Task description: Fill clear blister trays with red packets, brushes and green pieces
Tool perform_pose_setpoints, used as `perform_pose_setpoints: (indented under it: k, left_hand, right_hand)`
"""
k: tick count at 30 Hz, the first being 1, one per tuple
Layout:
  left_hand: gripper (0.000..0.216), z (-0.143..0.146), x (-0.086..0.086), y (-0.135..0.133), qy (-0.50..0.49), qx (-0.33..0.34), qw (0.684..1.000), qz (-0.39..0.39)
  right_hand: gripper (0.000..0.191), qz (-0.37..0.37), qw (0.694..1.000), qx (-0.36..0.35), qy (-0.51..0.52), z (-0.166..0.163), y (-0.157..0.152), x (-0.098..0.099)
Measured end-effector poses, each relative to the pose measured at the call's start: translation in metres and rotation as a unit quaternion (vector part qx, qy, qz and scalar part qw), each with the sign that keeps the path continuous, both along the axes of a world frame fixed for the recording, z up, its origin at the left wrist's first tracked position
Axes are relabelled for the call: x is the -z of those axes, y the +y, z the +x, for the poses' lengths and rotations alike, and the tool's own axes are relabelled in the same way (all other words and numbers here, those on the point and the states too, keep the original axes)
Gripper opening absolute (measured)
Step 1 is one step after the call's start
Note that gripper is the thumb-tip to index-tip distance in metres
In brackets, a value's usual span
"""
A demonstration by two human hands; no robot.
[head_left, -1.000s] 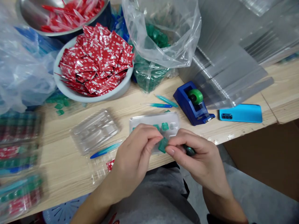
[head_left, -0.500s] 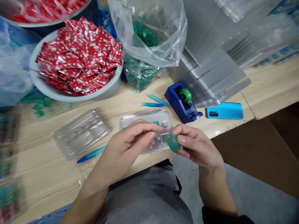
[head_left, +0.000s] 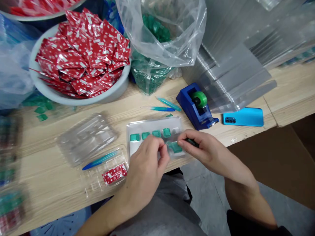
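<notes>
Soft, fairly even light falls on the tabletop [head_left: 49, 147], with dark shadow below its right end. Glare streaks the clear bag [head_left: 172, 49] and flecks the red packets [head_left: 83, 55]. The green piece [head_left: 176, 147] at the right hand [head_left: 206, 149] looks soft; filled packs [head_left: 11, 209] smear at the left edge.

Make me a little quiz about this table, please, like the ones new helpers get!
1. Which is nearer the blue phone: the left hand or the right hand?
2. True or false: the pale bowl is heaped with red packets.
3. How many green squares sit in the row along the far side of the tray by the hands?

Key: 1. the right hand; 2. true; 3. four.
</notes>
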State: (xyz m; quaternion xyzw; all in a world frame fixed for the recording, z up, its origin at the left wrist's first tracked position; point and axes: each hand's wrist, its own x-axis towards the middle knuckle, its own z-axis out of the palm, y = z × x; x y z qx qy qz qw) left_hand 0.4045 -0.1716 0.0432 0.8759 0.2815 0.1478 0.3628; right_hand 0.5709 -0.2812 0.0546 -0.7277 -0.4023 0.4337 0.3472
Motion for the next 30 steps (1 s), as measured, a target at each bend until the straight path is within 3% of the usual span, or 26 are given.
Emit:
perform_pose_setpoints:
  k: [2, 4, 8, 16, 20, 23, 27, 30]
  left_hand:
    - [0.011, 0.0, 0.0, 0.006, -0.026, -0.061, 0.994, 0.081]
    - [0.011, -0.001, -0.003, 0.015, -0.028, -0.066, 0.992, 0.103]
    - [0.01, 0.003, -0.008, 0.026, -0.041, 0.05, 0.991, 0.117]
    - [0.012, 0.018, 0.012, 0.028, -0.062, 0.161, 0.972, 0.16]
    - [0.015, 0.014, 0.016, 0.027, -0.075, 0.194, 0.952, 0.224]
    - [0.015, 0.017, 0.016, 0.032, -0.065, 0.195, 0.964, 0.17]
    - [0.01, 0.018, 0.012, 0.041, -0.046, 0.182, 0.981, 0.056]
    - [0.011, 0.008, 0.006, 0.045, -0.092, 0.072, 0.992, -0.054]
  right_hand:
    - [0.026, 0.002, 1.0, 0.023, -0.02, 0.008, 0.0, -0.002]
    - [0.029, -0.006, 1.0, 0.009, -0.015, 0.016, 0.003, -0.003]
    - [0.035, -0.012, 0.998, -0.058, 0.016, 0.025, 0.019, -0.002]
    - [0.012, -0.04, 0.987, 0.044, -0.147, 0.015, 0.033, 0.013]
    - [0.012, 0.042, 0.982, 0.064, -0.175, 0.01, 0.026, 0.016]
    - [0.019, 0.098, 0.981, 0.013, -0.168, 0.009, 0.016, 0.018]
    - [0.022, 0.08, 0.971, -0.033, -0.224, 0.007, 0.004, 0.019]
    - [0.029, 0.096, 0.961, -0.031, -0.258, 0.003, 0.005, 0.017]
